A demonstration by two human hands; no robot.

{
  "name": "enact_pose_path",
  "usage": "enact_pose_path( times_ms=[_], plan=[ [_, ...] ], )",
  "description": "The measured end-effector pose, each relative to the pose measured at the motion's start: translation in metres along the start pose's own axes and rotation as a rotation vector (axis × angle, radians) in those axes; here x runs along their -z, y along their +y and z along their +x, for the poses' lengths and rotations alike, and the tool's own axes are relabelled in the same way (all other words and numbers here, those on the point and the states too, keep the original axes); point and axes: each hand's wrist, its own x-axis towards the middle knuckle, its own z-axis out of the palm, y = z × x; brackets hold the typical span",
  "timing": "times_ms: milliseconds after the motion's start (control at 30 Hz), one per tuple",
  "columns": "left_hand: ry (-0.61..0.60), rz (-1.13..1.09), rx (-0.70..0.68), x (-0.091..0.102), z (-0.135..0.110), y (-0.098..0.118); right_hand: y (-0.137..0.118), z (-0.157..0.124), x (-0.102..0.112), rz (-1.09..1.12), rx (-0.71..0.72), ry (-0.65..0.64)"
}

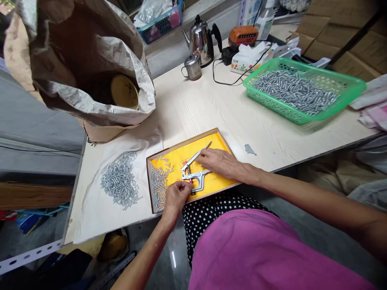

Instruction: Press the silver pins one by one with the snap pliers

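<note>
- On the near side of the table [187, 108], a yellow-lined tray [181, 146] is set.
- Inside it, a hand press [197, 175] is placed, right of the loose pins [159, 181].
- By its upper lever, the right hand [220, 162] is laid; whether its fingers are closed there cannot be told.
- At its red part, the left hand's [176, 196] fingers are pinched narrow (any pin between them is hidden).
- Pin loading is apparently in hand; careful alignment seems called for.

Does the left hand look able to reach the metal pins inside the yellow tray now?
Probably yes: the left hand is beside the pins in the tray, and nothing appears to lie between, though its fingertips are close to the metal tool.
</note>
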Motion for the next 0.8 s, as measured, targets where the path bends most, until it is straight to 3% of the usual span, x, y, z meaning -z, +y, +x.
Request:
enact_pose_path(
  times_ms=[200, 367, 567, 800],
  plan=[
    [0.017, 0.011, 0.008, -0.002, -0.003, 0.002, 0.019, 0.035, 0.002, -0.251, 0.081, -0.015],
    [0.008, 0.056, -0.034, -0.006, -0.006, 0.004, 0.028, 0.044, 0.006, -0.362, 0.2, -0.041],
    [0.017, 0.083, -0.036, -0.007, -0.007, 0.004, 0.03, 0.027, 0.012, -0.274, 0.068, -0.015],
    [0.032, 0.088, -0.031, -0.006, -0.009, 0.006, 0.035, -0.005, 0.021, -0.179, 0.152, -0.131]
  ],
)
